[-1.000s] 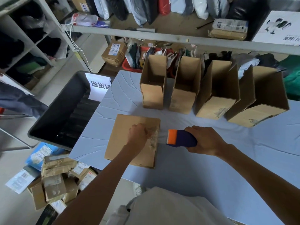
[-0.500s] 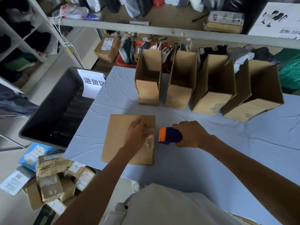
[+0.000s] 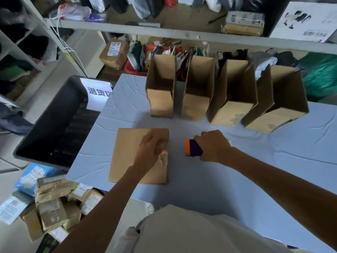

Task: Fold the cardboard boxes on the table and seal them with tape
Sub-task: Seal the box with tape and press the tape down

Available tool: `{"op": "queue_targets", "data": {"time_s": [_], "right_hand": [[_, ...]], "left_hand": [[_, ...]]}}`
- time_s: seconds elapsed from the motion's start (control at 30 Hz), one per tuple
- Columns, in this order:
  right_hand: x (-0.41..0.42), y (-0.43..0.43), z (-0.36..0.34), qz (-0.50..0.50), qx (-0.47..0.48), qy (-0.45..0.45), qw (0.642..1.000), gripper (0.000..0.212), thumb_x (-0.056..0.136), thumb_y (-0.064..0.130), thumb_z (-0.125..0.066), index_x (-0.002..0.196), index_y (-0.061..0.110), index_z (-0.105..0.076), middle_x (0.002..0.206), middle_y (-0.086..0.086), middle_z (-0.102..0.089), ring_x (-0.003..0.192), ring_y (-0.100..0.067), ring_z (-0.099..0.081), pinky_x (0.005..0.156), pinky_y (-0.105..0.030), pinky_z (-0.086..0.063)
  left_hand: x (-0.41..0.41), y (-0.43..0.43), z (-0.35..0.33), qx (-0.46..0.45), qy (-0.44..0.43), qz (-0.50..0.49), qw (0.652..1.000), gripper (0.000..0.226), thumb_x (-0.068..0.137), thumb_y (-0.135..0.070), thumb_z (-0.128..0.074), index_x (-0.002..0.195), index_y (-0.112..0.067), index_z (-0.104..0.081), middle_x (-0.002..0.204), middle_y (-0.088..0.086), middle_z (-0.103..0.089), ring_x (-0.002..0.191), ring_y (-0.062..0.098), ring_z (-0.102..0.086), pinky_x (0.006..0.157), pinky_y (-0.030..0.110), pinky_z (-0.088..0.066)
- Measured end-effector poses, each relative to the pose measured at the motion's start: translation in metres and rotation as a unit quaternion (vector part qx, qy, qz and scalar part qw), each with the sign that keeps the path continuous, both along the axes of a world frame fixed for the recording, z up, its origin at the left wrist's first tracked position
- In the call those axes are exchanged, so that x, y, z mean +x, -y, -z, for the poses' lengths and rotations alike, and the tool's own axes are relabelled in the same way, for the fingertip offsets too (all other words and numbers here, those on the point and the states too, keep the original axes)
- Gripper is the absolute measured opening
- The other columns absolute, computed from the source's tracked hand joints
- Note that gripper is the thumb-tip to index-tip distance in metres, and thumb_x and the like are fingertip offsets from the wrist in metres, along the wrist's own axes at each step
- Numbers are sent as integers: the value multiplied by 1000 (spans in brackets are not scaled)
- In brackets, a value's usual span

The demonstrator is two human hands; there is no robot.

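- cardboard box (image 3: 133, 154), folded shut and lying flat on the bench (image 3: 237, 179), sits directly under the left hand, with its right edge facing the right hand across a strip of bare cloth.
- left hand (image 3: 152, 149) is down on the box near that right edge, fingers spread and pressing; a patch of clear tape looks to be under the fingertips, though blur makes that hard to confirm.
- right hand (image 3: 212, 146) is closed around the tape dispenser (image 3: 192, 147), orange end pointing toward the box, near its edge but not touching it.
- step in hand, as i read it: sealing, with the left hand smoothing the tape end down at the seam edge while the dispenser is held clear.
- next move likely calls for either a fresh strip across the box or lifting it away; whether the tape is cut, i cannot tell.
- box's long axis runs from just in front of the body away toward the far side, roughly parallel to the left forearm; its printed marks sit along the right edge below the left hand.
- four open boxes (image 3: 197, 90) stand in a row beyond both hands, mouths upward, flaps not yet closed.
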State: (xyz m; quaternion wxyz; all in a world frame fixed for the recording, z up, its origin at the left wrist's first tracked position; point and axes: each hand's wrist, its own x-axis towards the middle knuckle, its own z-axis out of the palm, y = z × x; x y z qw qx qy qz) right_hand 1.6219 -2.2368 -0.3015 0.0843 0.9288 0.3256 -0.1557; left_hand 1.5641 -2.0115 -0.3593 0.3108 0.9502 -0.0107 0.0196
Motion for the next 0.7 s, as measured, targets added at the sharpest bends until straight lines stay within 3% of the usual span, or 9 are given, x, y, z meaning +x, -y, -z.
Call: {"op": "queue_targets", "data": {"time_s": [0.13,0.2,0.27,0.37,0.4,0.47,0.57,0.63,0.7], "right_hand": [[-2,25,1,66,95,8,993,42,67,37,-68,105,25,-54,91,2,-61,82,-17,-61,71,-25,-45],[-4,35,4,85,126,10,988,40,66,37,-70,101,25,-55,87,4,-61,81,-16,-61,67,-23,-41],[-5,44,10,99,179,2,979,42,63,37,-74,100,26,-56,85,5,-62,80,-14,-61,66,-23,-43],[-13,50,16,102,283,4,954,56,60,39,-79,110,25,-60,90,4,-68,82,-15,-64,68,-24,-50],[-15,51,17,98,318,16,943,61,60,41,-79,114,24,-60,94,3,-69,83,-16,-65,69,-26,-53],[-19,49,15,85,370,34,924,68,61,46,-78,121,23,-57,99,2,-70,87,-15,-66,70,-30,-57],[-24,42,5,61,430,55,899,69,62,41,-81,121,14,-59,101,-1,-70,90,-8,-61,74,-25,-53],[-24,36,-2,46,443,66,893,67,62,41,-78,119,11,-61,100,-2,-71,89,-8,-61,74,-22,-50],[-23,30,-6,37,441,69,894,66,62,42,-76,119,12,-61,99,-3,-71,87,-12,-64,74,-22,-49]], "left_hand": [[1,2,6,137,7,141,981,32,77,-3,-63,104,-19,-66,111,8,-58,103,33,-51,81,40,-48],[3,1,3,189,8,168,967,22,84,-18,-54,101,-21,-67,110,7,-60,106,36,-50,82,44,-49],[6,7,-3,228,-44,169,958,35,89,-33,-39,110,-21,-64,120,7,-54,118,36,-43,90,42,-44],[10,17,-15,257,-102,164,947,35,94,-33,-46,126,-22,-56,136,4,-43,129,31,-32,101,39,-36],[11,19,-17,196,-86,142,966,34,94,-31,-48,126,-22,-56,134,3,-45,127,27,-37,102,37,-36],[9,28,-26,-42,-62,11,997,25,97,-28,-48,118,-21,-60,119,0,-55,108,17,-52,92,26,-45],[10,41,-46,-356,-178,-109,911,27,101,-27,-39,99,-17,-65,96,0,-66,86,12,-59,77,23,-45],[9,43,-55,-457,-213,-104,857,32,101,-29,-39,90,-16,-67,82,-2,-69,79,13,-64,77,29,-48],[9,41,-58,-504,-216,-95,831,30,99,-27,-42,89,-11,-65,78,0,-68,77,14,-64,78,30,-49]]}}
